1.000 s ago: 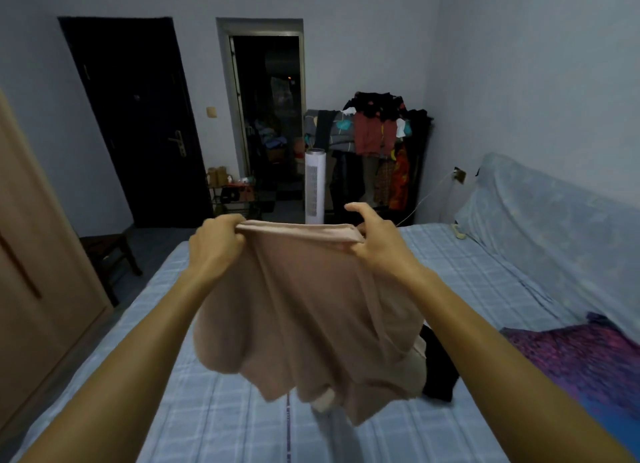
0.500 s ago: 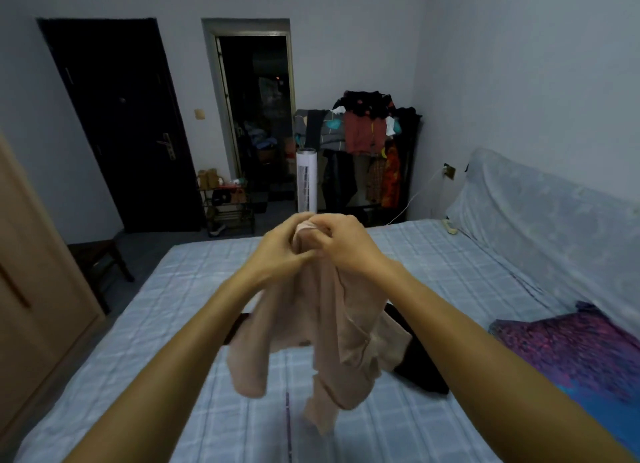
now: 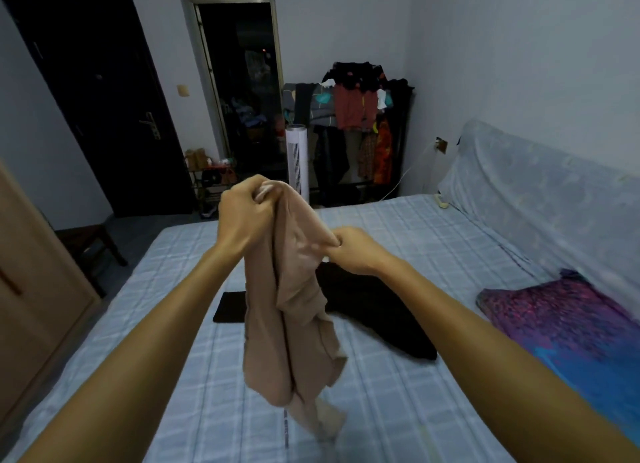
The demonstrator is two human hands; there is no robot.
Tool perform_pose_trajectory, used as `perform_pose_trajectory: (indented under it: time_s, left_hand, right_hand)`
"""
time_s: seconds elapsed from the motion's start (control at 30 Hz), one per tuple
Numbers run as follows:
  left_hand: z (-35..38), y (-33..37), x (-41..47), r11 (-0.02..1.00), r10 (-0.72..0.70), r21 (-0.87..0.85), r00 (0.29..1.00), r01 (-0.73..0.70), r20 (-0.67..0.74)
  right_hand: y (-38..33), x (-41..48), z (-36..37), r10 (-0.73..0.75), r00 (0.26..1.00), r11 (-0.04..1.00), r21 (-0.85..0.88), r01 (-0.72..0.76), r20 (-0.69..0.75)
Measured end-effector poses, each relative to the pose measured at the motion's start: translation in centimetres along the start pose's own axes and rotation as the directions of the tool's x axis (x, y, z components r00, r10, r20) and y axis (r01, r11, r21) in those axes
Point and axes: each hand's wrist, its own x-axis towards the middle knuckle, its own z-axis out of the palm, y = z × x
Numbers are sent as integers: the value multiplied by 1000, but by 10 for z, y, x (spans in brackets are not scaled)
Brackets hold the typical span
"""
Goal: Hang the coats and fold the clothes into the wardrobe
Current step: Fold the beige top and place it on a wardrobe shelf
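Note:
A beige garment (image 3: 294,324) hangs doubled lengthwise in the air over the bed (image 3: 398,410). My left hand (image 3: 247,213) grips its top edge, bunched in the fist, at the highest point. My right hand (image 3: 353,248) is lower and to the right, and pinches a fold of the same garment at its side. The garment's lower end dangles just above the checked sheet. A black garment (image 3: 374,306) lies spread on the bed behind it, partly hidden by the beige cloth. The brown wardrobe (image 3: 31,289) stands at the left edge.
A purple-and-blue patterned blanket (image 3: 571,331) lies at the bed's right side, below a covered headboard (image 3: 554,199). A loaded clothes rack (image 3: 360,123) and a white tower fan (image 3: 297,161) stand by the far wall. A dark stool (image 3: 93,244) sits between wardrobe and bed.
The hands, together at the garment's top half a second ago, have parted: my left hand rose with the top edge and my right hand slid down to its side.

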Motion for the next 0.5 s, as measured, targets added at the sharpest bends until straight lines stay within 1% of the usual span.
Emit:
perform_pose_trajectory:
  time_s: [0.03,0.07,0.13,0.17,0.2,0.23,0.27,0.3,0.33,0.4,0.43,0.47,0.5]
  left_hand:
    - [-2,-2,1,1000,-13,16,1000,13,-12]
    - [-5,-7,2,998,-40,48,999,41,-25]
    - [-14,-23,5,975,-110,191,994,111,-17]
    - [-17,-32,4,956,-133,265,991,122,22]
    - [-18,-38,2,949,-125,301,988,94,86]
    - [-18,-40,-3,958,-81,284,984,32,162]
    - [-16,-37,-9,972,3,227,973,-56,229]
    - [-12,-32,-16,967,116,190,954,-173,277]
    - [-8,-25,-21,930,235,202,919,-307,317]
    - [2,-14,-28,794,441,269,820,-546,364]
    - [7,-10,-32,734,521,281,778,-618,350]
    - [11,-8,-33,704,581,287,759,-650,293]
    - [15,-7,-34,697,617,299,757,-652,213]
  right_hand:
    - [0,2,1,14,995,999,42,-11,-94]
    - [-2,4,-1,41,986,992,124,-21,-162]
    - [-15,6,-12,74,964,960,278,0,-254]
    - [-23,7,-18,71,960,947,322,21,-272]
    - [-32,9,-22,67,958,935,352,37,-279]
    - [-41,12,-24,76,956,925,377,38,-282]
    - [-49,14,-24,93,956,915,403,27,-277]
    - [-57,17,-22,111,957,903,429,14,-266]
    - [-62,21,-18,132,960,891,454,-6,-246]
    - [-73,24,-15,167,969,857,513,-53,-180]
    - [-77,25,-14,181,973,835,545,-76,-141]
    - [-81,26,-14,191,975,821,562,-97,-110]
    - [-82,29,-14,194,977,822,559,-113,-89]
